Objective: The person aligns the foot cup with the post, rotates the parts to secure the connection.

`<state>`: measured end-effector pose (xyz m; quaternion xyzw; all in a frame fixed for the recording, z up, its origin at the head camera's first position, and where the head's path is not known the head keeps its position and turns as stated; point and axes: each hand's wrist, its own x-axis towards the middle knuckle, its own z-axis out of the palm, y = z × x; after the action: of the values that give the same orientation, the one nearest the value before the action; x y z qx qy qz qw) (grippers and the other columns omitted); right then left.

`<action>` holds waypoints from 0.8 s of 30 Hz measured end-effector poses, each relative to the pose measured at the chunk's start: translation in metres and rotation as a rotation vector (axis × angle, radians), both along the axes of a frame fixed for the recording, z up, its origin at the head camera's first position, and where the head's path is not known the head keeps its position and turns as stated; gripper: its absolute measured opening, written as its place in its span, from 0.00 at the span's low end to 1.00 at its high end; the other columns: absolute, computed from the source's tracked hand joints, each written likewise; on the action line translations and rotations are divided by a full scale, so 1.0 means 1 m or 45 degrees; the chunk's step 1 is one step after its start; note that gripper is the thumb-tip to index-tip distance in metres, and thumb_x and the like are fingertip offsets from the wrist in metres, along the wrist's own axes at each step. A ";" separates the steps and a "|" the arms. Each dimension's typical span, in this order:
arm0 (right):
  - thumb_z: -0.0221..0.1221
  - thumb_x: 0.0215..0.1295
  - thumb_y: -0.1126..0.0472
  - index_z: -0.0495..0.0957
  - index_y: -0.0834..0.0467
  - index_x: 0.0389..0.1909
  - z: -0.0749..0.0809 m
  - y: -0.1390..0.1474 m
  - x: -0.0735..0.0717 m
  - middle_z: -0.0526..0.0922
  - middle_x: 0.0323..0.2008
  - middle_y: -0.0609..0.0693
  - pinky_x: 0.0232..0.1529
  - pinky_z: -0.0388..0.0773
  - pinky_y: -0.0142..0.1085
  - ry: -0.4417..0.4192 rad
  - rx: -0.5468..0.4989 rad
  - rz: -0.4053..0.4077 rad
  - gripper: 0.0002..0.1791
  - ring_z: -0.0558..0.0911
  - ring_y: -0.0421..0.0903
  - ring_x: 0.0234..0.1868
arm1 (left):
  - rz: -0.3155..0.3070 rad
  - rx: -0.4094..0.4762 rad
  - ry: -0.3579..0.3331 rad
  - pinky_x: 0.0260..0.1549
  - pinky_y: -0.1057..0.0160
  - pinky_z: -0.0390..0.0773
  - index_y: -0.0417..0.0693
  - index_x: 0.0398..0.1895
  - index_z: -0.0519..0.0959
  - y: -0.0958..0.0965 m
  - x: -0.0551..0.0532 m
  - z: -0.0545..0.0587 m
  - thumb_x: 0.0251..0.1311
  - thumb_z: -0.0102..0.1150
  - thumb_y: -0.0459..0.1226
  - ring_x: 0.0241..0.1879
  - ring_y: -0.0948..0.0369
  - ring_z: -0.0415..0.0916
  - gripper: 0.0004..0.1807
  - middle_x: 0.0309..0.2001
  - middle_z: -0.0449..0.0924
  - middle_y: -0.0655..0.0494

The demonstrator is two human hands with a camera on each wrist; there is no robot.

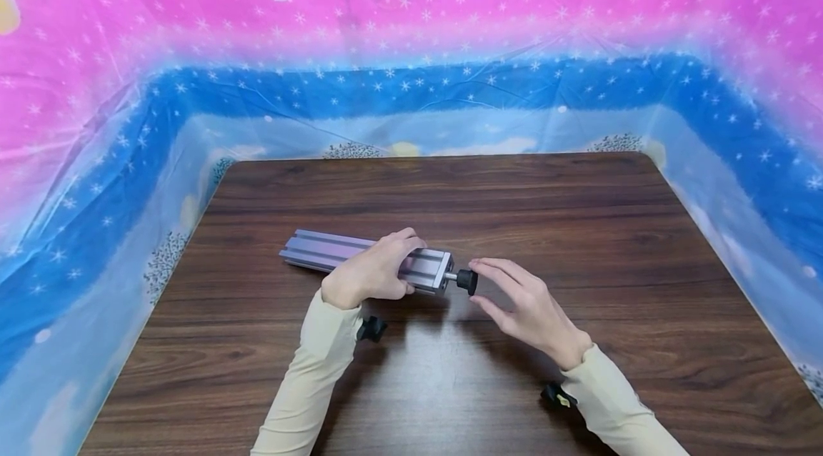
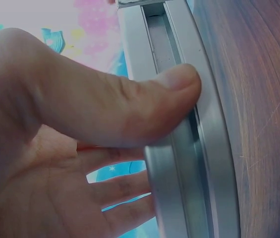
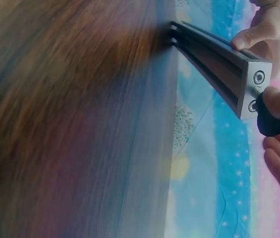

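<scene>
A silver aluminium profile (image 1: 328,246) with long grooves lies at a slant over the table. My left hand (image 1: 379,270) grips it across its right half, and the left wrist view shows the thumb (image 2: 154,106) pressed along a groove (image 2: 192,188). A short metal shaft (image 1: 451,276) sticks out of the end plate (image 1: 445,271) and carries a black knob (image 1: 467,281). My right hand (image 1: 530,306) pinches this knob between thumb and fingers. In the right wrist view, the end plate (image 3: 254,101) has two screws, and the thumb lies on the knob (image 3: 270,121).
The dark wood-grain table (image 1: 514,206) is enclosed on the visible sides by a pink and blue patterned cloth (image 1: 411,84). Small black wrist mounts (image 1: 371,329) hang under both cream sleeves (image 1: 302,384).
</scene>
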<state>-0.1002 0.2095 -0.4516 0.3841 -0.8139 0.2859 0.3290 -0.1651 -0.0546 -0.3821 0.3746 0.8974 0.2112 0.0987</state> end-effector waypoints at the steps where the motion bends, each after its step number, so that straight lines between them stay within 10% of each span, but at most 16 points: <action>1: 0.67 0.65 0.56 0.80 0.64 0.58 0.000 0.000 0.000 0.85 0.52 0.55 0.57 0.78 0.33 -0.010 -0.016 -0.004 0.24 0.85 0.50 0.50 | 0.000 0.000 0.001 0.44 0.59 0.73 0.38 0.57 0.76 0.000 0.000 0.000 0.44 0.70 0.28 0.41 0.57 0.70 0.31 0.42 0.72 0.52; 17: 0.71 0.58 0.64 0.83 0.62 0.43 0.002 -0.007 0.003 0.89 0.31 0.47 0.34 0.83 0.28 -0.309 -0.121 -0.103 0.13 0.87 0.38 0.30 | -0.005 0.004 0.012 0.43 0.59 0.73 0.38 0.57 0.76 -0.001 0.000 -0.001 0.43 0.71 0.27 0.39 0.58 0.70 0.31 0.41 0.72 0.52; 24: 0.73 0.57 0.55 0.77 0.61 0.61 0.002 -0.002 0.006 0.86 0.51 0.53 0.51 0.80 0.33 -0.254 -0.023 -0.108 0.32 0.86 0.46 0.47 | -0.005 0.004 0.003 0.44 0.58 0.72 0.38 0.57 0.76 -0.002 0.001 -0.001 0.44 0.71 0.28 0.40 0.57 0.70 0.31 0.40 0.72 0.52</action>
<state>-0.0939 0.2072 -0.4497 0.3161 -0.8555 0.3160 0.2616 -0.1639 -0.0563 -0.3835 0.3768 0.8965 0.2120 0.0973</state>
